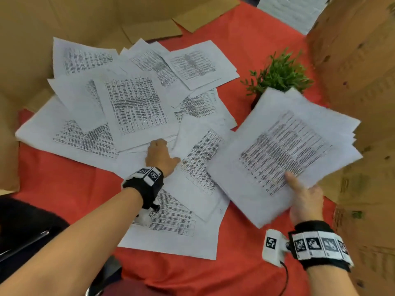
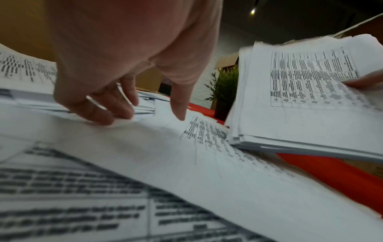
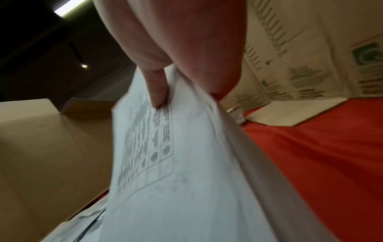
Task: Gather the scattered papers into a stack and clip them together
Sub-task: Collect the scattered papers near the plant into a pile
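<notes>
Several printed white papers (image 1: 132, 103) lie scattered and overlapping on a red cloth (image 1: 64, 184). My left hand (image 1: 160, 152) reaches into the middle of them. Its fingers (image 2: 107, 113) curl down onto the edge of a loose sheet (image 2: 145, 139) below a small pile, with the thumb spread to the right. My right hand (image 1: 303, 195) holds an uneven stack of papers (image 1: 284, 154) raised above the cloth at the right, thumb (image 3: 159, 91) on top and fingers hidden beneath. The stack (image 2: 300, 98) tilts, with its sheets fanned at the far corner.
A small green potted plant (image 1: 277, 75) stands just behind the held stack. Printed cardboard boxes (image 1: 359, 82) wall in the right side, and flat cardboard (image 1: 64, 18) lies along the back and left. More white paper (image 1: 292, 9) shows at the top right.
</notes>
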{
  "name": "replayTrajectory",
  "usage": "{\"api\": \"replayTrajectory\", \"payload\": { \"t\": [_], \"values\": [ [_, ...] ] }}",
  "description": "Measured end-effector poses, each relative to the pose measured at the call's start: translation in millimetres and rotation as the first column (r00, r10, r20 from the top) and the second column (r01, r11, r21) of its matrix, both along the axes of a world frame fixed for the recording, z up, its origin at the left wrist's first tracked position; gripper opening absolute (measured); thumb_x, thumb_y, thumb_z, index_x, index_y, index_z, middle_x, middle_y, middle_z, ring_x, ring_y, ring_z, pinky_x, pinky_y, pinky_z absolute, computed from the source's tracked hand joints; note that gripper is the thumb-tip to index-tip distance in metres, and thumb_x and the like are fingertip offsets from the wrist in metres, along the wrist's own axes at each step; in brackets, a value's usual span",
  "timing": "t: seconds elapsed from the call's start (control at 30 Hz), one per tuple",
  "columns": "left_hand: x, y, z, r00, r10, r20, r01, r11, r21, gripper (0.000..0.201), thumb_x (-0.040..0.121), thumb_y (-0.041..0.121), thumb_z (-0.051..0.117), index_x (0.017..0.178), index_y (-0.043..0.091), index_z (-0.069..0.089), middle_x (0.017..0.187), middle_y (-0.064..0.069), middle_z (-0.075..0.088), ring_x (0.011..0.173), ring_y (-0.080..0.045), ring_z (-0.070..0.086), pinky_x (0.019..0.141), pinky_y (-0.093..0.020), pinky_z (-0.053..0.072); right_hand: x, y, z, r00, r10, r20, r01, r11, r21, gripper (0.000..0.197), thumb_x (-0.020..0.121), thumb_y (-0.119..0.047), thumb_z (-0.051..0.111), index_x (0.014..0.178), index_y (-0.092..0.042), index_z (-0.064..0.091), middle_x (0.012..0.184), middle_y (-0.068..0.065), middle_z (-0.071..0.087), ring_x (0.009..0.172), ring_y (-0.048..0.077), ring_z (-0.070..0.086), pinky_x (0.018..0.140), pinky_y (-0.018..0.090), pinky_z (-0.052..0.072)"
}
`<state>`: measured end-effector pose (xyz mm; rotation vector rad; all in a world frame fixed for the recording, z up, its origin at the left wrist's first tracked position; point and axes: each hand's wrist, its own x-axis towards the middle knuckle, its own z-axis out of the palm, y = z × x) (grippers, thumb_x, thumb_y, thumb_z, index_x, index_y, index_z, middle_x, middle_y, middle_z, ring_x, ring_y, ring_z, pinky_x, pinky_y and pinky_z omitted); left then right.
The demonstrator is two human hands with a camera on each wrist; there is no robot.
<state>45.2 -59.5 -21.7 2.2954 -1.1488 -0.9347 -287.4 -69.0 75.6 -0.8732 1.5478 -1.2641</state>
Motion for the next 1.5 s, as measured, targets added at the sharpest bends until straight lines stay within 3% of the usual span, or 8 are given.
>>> {"api": "replayTrajectory", "payload": {
  "t": [0.13, 0.33, 0.43, 0.7, 0.97, 1.1, 1.33, 1.5],
  "values": [
    [-7.1, -5.6, -1.1, 0.991, -0.045, -0.129, 0.046, 0.999, 0.005, 0.044, 0.09, 0.024, 0.066, 0.125, 0.004, 0.05, 0.126, -0.014, 0.057, 0.114, -0.031, 0.057, 0.096, -0.035, 0.045, -7.2, 6.6, -37.5, 0.989, 0.029, 0.147, -0.085, 0.916, 0.393, 0.043, 0.087, 0.003, 0.061, 0.129, -0.002, 0.06, 0.121, 0.02, 0.068, 0.099, 0.036, 0.071, 0.074, 0.043, 0.061],
    [-23.1, -2.7, -1.7, 0.988, -0.037, -0.151, 0.048, 0.996, 0.07, 0.039, 0.085, 0.015, 0.07, 0.122, 0.007, 0.057, 0.121, -0.012, 0.066, 0.107, -0.03, 0.063, 0.087, -0.031, 0.048, 0.5, 17.3, -59.8, 0.997, 0.025, 0.067, -0.06, 0.793, 0.606, 0.03, 0.088, 0.005, 0.059, 0.118, 0.01, 0.059, 0.096, 0.027, 0.072, 0.064, 0.031, 0.074, 0.049, 0.036, 0.058],
    [-26.8, -1.3, -2.2, 0.976, -0.014, -0.219, 0.037, 0.994, 0.102, 0.05, 0.075, 0.021, 0.082, 0.117, 0.005, 0.062, 0.118, -0.011, 0.067, 0.106, -0.028, 0.064, 0.088, -0.031, 0.051, 3.6, 17.0, -56.2, 0.977, 0.007, 0.214, -0.138, 0.783, 0.606, 0.023, 0.092, 0.001, 0.056, 0.114, 0.002, 0.062, 0.088, 0.018, 0.076, 0.073, 0.03, 0.075, 0.053, 0.037, 0.06],
    [-39.5, -0.3, -3.6, 0.959, -0.007, -0.285, 0.0, 1.0, -0.025, 0.051, 0.076, 0.056, 0.074, 0.091, 0.007, 0.072, 0.089, -0.001, 0.072, 0.08, -0.019, 0.065, 0.069, -0.027, 0.051, -6.7, 18.9, -54.2, 0.915, -0.018, 0.403, -0.247, 0.764, 0.596, 0.04, 0.095, -0.01, 0.051, 0.134, -0.003, 0.054, 0.13, 0.021, 0.063, 0.118, 0.037, 0.061, 0.093, 0.055, 0.052],
    [-42.6, -4.9, -5.4, 0.919, 0.031, -0.393, -0.034, 0.999, 0.001, 0.058, 0.101, 0.053, 0.028, 0.068, 0.012, 0.052, 0.07, -0.002, 0.055, 0.078, -0.022, 0.055, 0.068, -0.028, 0.038, 25.2, -5.0, -67.6, 0.99, 0.139, -0.005, -0.11, 0.804, 0.584, 0.027, 0.091, -0.001, 0.063, 0.117, -0.002, 0.063, 0.112, 0.016, 0.071, 0.082, 0.027, 0.072, 0.073, 0.039, 0.06],
    [-12.1, -13.1, 5.0, 0.889, 0.116, -0.443, -0.162, 0.985, -0.067, 0.057, 0.101, 0.049, 0.036, 0.104, 0.001, 0.065, 0.097, -0.012, 0.065, 0.093, -0.026, 0.061, 0.084, -0.034, 0.047, 11.5, -6.5, -62.8, 0.988, 0.132, -0.074, -0.074, 0.848, 0.524, 0.029, 0.091, 0.001, 0.062, 0.12, -0.003, 0.061, 0.102, 0.011, 0.071, 0.086, 0.026, 0.069, 0.076, 0.038, 0.055],
    [33.6, -41.6, 93.7, 0.99, -0.014, -0.139, -0.051, 0.89, -0.454, 0.027, 0.1, 0.04, 0.047, 0.101, 0.022, 0.067, 0.098, -0.004, 0.069, 0.09, -0.027, 0.065, 0.083, -0.041, 0.054, 2.2, -12.3, -79.3, 0.985, 0.146, -0.094, -0.074, 0.844, 0.532, 0.04, 0.09, 0.005, 0.061, 0.129, 0.0, 0.058, 0.12, 0.019, 0.067, 0.093, 0.032, 0.067, 0.093, 0.05, 0.052],
    [48.4, -53.6, 205.9, 0.867, -0.339, 0.365, 0.49, 0.715, -0.499, 0.011, 0.095, 0.016, 0.049, 0.097, 0.013, 0.059, 0.084, 0.0, 0.064, 0.083, -0.026, 0.059, 0.069, -0.039, 0.047, 7.1, -19.2, -80.9, 0.959, 0.254, -0.127, -0.162, 0.856, 0.491, 0.035, 0.088, 0.006, 0.063, 0.117, -0.014, 0.062, 0.116, 0.013, 0.068, 0.101, 0.033, 0.067, 0.096, 0.052, 0.051]
  ]
}}
